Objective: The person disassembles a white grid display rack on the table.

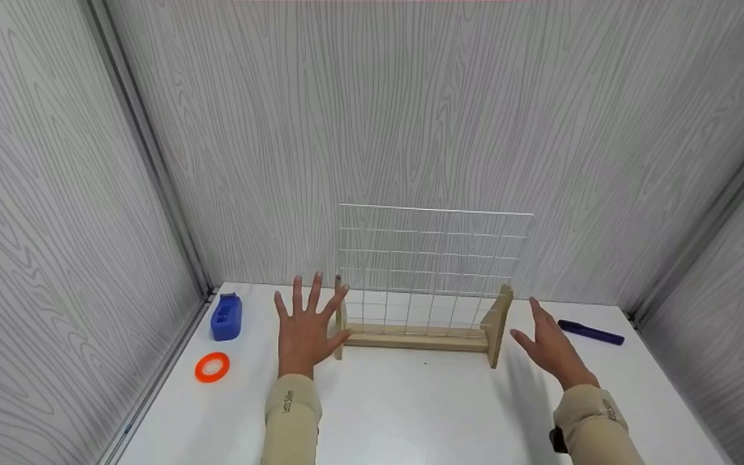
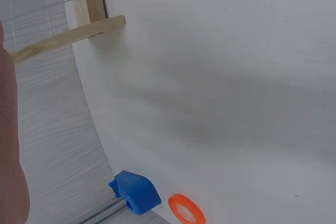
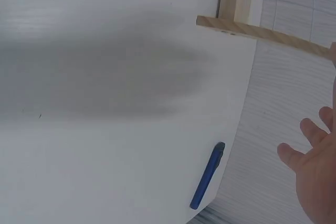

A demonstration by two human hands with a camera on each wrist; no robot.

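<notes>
White wire-grid rack on a pale wooden base (image 1: 418,341) stands upright between and slightly ahead of the two hands, its mesh rising beyond the fingertips. The left hand (image 1: 306,332) is raised with its fingers straight and spread wide apart, gripping nothing. In the head view its thumb overlaps the rack's left wooden side support (image 1: 338,353); I cannot tell whether they touch. The right hand (image 1: 551,349) is likewise ungripped, its thumb well parted from straight fingers, just outside the right wooden side support (image 1: 500,328), with a gap showing between.

Out to the left of the left hand sits a blue plastic tape dispenser (image 1: 226,318); nearer the person than that, and also left of this hand, lies a flat bright orange ring (image 1: 200,370). Just beyond the right hand, on its outer side, lies a slim dark blue stick-shaped tool with a darker end (image 1: 590,332). Below both hands spreads a glossy white tabletop (image 1: 411,407), their soft shadows falling on it. Behind each hand comes a beige long sleeve with dark lettering (image 1: 291,420), and ahead of them rises a grey wood-grain panel wall (image 1: 378,129).
</notes>
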